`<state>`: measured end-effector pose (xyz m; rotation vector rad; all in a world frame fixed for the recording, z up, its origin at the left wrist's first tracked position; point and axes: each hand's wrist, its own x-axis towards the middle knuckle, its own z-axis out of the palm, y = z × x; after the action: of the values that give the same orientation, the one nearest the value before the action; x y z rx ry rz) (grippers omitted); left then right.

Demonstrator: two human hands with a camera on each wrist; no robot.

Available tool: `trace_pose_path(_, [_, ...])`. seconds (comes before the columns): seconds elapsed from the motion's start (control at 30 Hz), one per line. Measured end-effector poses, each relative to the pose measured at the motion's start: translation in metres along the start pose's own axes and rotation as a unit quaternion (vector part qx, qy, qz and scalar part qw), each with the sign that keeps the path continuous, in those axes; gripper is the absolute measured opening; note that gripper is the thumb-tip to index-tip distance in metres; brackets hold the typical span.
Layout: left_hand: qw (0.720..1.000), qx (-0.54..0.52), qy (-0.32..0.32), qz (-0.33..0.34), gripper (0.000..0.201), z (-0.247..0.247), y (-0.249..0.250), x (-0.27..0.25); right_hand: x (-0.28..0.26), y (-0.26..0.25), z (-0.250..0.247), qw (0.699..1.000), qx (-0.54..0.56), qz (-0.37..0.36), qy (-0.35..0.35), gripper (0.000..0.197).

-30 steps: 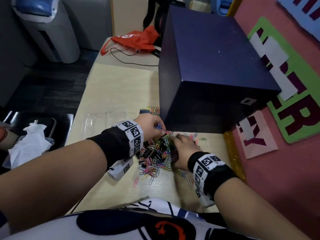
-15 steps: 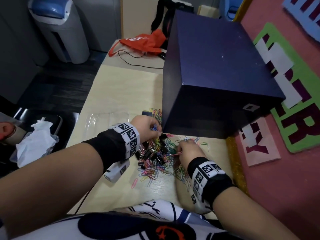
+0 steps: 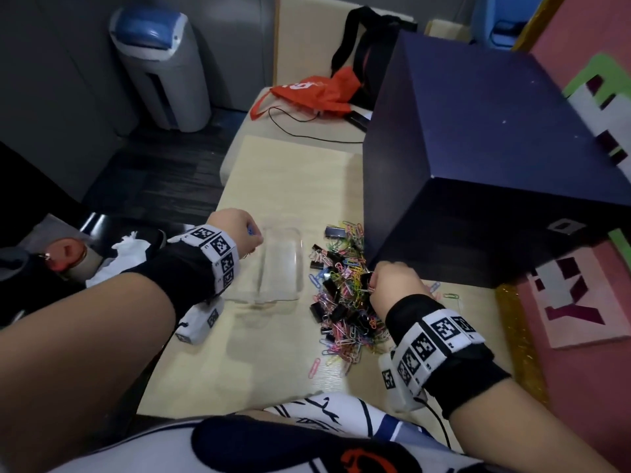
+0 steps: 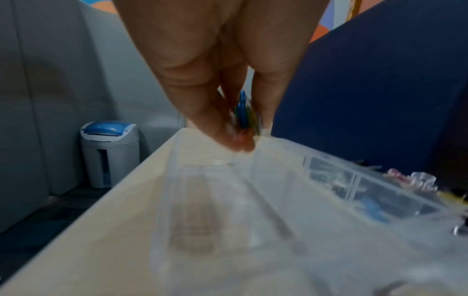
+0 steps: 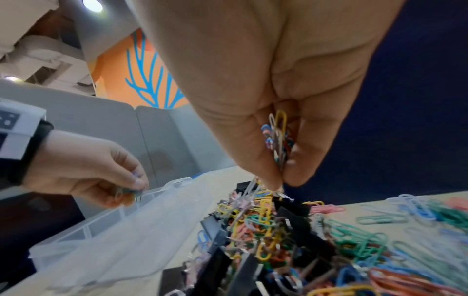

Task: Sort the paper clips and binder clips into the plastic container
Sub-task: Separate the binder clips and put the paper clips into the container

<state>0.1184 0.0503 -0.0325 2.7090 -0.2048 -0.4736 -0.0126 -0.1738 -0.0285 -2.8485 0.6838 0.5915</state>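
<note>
A heap of coloured paper clips [image 3: 345, 302] mixed with black binder clips [image 3: 321, 310] lies on the pale table, right of the clear plastic container [image 3: 296, 268]. My left hand [image 3: 251, 238] hovers over the container's left side and pinches a small bunch of paper clips [image 4: 244, 114]. My right hand [image 3: 374, 285] is above the heap's right part, its fingers curled round a bundle of paper clips [image 5: 277, 138]. Below its fingertips lie the heap [image 5: 266, 226] and the container's near wall [image 5: 121, 222].
A big dark blue box [image 3: 478, 158] stands right behind the heap. An orange bag [image 3: 307, 93] and a black cable lie at the table's far end. A grey bin [image 3: 160, 66] stands on the floor to the left. A white tissue [image 3: 119, 257] lies left of the table.
My left hand has left the heap and moved left over the container with paper clips in it. My right hand stays at the heap, holding clips.
</note>
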Motion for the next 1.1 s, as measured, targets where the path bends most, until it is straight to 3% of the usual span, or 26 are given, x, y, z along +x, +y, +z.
trace_pose_path(0.13, [0.996, 0.065, -0.056, -0.012, 0.031, 0.002, -0.006, 0.000, -0.008, -0.014, 0.001, 0.999, 0.017, -0.041, 0.021, 0.028])
trace_pose_path(0.27, [0.999, 0.037, -0.016, 0.036, 0.016, 0.001, -0.011, 0.003, -0.008, -0.025, -0.004, 0.998, 0.045, -0.049, 0.007, 0.021])
trace_pose_path(0.37, [0.995, 0.073, -0.031, 0.068, 0.007, -0.004, -0.015, 0.005, -0.008, -0.028, -0.005, 0.997, 0.061, -0.051, -0.002, 0.016])
trace_pose_path(0.5, [0.969, 0.206, -0.090, 0.101, 0.024, -0.007, -0.010, 0.007, -0.010, -0.029, -0.005, 0.995, 0.081, -0.057, -0.010, 0.015])
trace_pose_path(0.6, [0.959, 0.234, -0.084, 0.138, 0.021, -0.002, -0.012, 0.009, -0.007, -0.029, -0.006, 0.993, 0.095, -0.064, -0.013, 0.016])
trace_pose_path(0.67, [0.950, 0.249, -0.072, 0.176, 0.041, 0.005, -0.015, 0.009, -0.006, -0.030, -0.007, 0.993, 0.099, -0.068, -0.013, 0.016])
trace_pose_path(0.73, [0.921, 0.314, -0.077, 0.218, 0.050, 0.010, -0.014, 0.008, -0.006, -0.030, -0.007, 0.992, 0.103, -0.074, -0.014, 0.016])
trace_pose_path(0.93, [0.882, 0.415, -0.052, 0.216, 0.018, 0.009, -0.009, 0.008, -0.009, -0.033, -0.006, 0.986, 0.127, -0.105, -0.025, 0.016])
trace_pose_path(1.1, [0.886, 0.413, -0.116, 0.176, 0.009, 0.002, -0.011, 0.004, -0.012, -0.046, -0.002, 0.975, 0.154, -0.160, -0.025, 0.011])
